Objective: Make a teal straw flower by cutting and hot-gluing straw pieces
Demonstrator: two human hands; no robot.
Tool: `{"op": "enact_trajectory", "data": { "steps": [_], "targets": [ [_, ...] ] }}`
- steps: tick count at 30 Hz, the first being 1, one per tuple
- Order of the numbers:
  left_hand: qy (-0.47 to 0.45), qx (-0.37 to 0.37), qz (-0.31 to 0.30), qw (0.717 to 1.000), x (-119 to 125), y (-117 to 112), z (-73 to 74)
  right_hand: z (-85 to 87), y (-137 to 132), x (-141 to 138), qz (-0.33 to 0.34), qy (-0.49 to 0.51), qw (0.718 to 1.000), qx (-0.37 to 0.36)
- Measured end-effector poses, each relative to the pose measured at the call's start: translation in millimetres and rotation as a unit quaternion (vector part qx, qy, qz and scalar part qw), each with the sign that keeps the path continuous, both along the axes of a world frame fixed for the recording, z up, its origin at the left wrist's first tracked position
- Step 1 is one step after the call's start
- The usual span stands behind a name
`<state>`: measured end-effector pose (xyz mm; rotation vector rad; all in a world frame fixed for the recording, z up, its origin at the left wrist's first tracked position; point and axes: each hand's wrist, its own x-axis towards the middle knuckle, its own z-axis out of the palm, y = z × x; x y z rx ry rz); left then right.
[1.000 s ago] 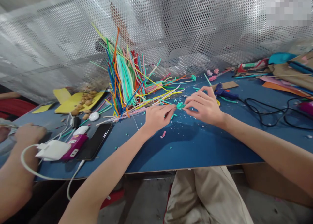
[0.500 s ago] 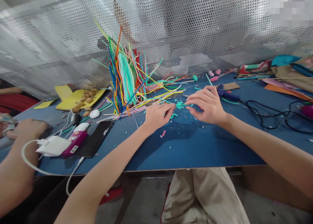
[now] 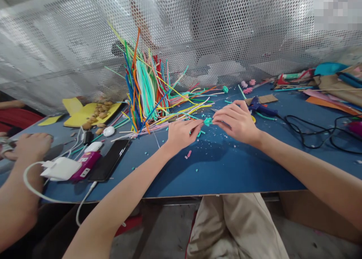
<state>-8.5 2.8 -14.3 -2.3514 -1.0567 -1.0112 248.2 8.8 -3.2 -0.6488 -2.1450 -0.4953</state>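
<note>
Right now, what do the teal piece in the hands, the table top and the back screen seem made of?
The teal piece, pinched between left hand and right hand: likely fuzzy pipe cleaner or foam, matte; too small to tell. The table top: matte blue coated board, pale raw front edge. The back screen: perforated sheet metal, silvery sheen.

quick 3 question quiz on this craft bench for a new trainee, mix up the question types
1. Multiple choice: what do the left hand and right hand pinch between their fingertips? A) a small teal piece B) a metal spoon C) a paintbrush
2. True or false: the blue glue gun lies on the blue table, beyond the right hand.
3. Fill in: the brown nuts sit on a ____ foam sheet.
Key: 1 A; 2 true; 3 yellow
</note>
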Motion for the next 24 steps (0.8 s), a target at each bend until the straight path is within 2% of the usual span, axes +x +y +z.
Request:
{"op": "enact_trajectory", "data": {
  "steps": [10,16,20,24],
  "targets": [
    [0.007,0.007,0.011,1.000,0.7,-0.8,0.5,1.6,-0.3,-1.8,-0.011,0.012,1.000,-0.021],
    [0.002,-0.014,0.029,0.999,2.0,0.4,-0.5,-4.4,7.5,1.3,-0.013,0.022,0.997,-0.079],
    [0.001,-0.029,0.042,0.999,1.2,1.0,0.2,-7.4,12.3,3.5,-0.004,0.027,0.997,-0.075],
    [-0.015,-0.031,0.026,0.999,2.0,-0.8,3.2,-7.5,13.0,3.7,-0.003,0.035,0.996,-0.082]
  ]
}}
